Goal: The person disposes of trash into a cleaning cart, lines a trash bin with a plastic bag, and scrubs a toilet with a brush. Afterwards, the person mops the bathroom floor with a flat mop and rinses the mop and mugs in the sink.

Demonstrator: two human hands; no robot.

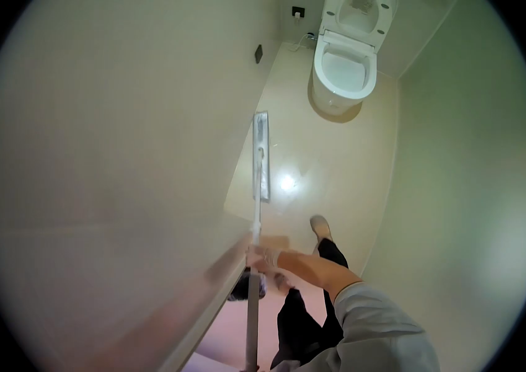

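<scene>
A flat mop rests its long, narrow silvery head (261,124) on the pale floor, lengthwise near the left wall. From a joint on the head, its light handle (253,322) runs down to the lower edge of the view. My right hand (264,258) is closed around the handle about midway along the visible length, with the bare forearm coming from a grey sleeve at the right. My left hand does not show.
A white toilet (343,68) with raised lid stands at the far end. Walls flank the floor (337,167) on both sides. A wall edge (207,316) rises close to the handle. My legs in black trousers (300,322) and a shoe (320,225) are below. A dark object (247,287) lies behind the handle.
</scene>
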